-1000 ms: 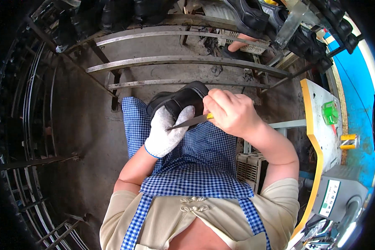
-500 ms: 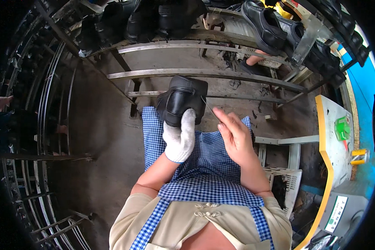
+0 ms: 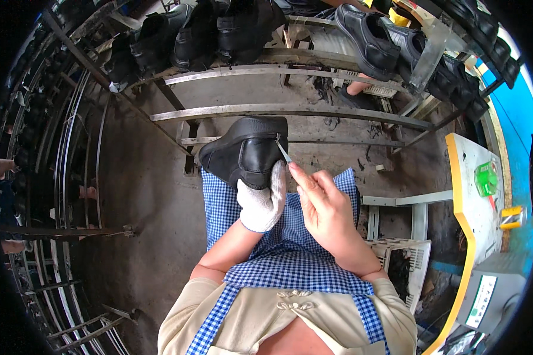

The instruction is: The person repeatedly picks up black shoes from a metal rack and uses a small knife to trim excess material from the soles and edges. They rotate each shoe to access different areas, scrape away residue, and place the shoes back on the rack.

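A head-worn fisheye looks down at the nearby hands.

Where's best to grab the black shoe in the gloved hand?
Probably grip the shoe by its left end, from the left: it juts free, while the left hand grips below and the right hand points a knife at the right side.

Black shoe; white glove; blue-white checked apron; cream shirt.
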Tool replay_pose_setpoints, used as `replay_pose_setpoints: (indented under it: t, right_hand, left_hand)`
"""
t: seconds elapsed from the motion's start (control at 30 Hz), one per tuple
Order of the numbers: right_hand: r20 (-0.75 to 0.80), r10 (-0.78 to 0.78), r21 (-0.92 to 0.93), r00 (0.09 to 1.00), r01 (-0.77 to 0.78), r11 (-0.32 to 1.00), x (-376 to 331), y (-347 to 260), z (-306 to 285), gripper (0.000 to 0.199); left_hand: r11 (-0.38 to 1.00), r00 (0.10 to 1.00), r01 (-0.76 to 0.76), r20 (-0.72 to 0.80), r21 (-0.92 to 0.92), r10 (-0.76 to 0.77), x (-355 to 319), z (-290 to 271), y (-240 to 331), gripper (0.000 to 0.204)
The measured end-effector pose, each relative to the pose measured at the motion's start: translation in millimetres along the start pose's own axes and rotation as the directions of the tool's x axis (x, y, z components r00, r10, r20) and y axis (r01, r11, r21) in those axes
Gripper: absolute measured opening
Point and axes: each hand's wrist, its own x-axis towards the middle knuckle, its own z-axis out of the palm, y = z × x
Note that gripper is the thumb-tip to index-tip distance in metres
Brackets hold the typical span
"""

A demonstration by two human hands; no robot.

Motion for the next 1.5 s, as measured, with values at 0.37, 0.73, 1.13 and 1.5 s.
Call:
replay_pose_setpoints:
  t: [0.37,0.73,1.13,1.5]
  right_hand:
    - [0.002,0.037,0.078,0.999,-0.037,0.996,17,-5,14,0.043]
    - [0.005,0.391,0.595,0.920,-0.317,0.739,5,71,42,0.032]
    - [0.024,-0.203,0.036,0.979,0.203,0.979,-29,42,-61,0.109]
    - [0.384,0.293,0.884,0.875,-0.257,-0.391,-21,15,-88,0.088]
  left_hand:
    - [0.993,0.996,0.078,-0.045,-0.088,-0.082,4,5,1,0.024]
    - [0.749,0.880,0.475,0.231,-0.461,-0.415,7,-23,26,0.035]
    - [0.722,0.295,-0.565,0.719,-0.399,0.629,82,-62,44,0.028]
    - [0.354,0.109,-0.716,0.404,-0.602,0.908,151,-39,122,0.034]
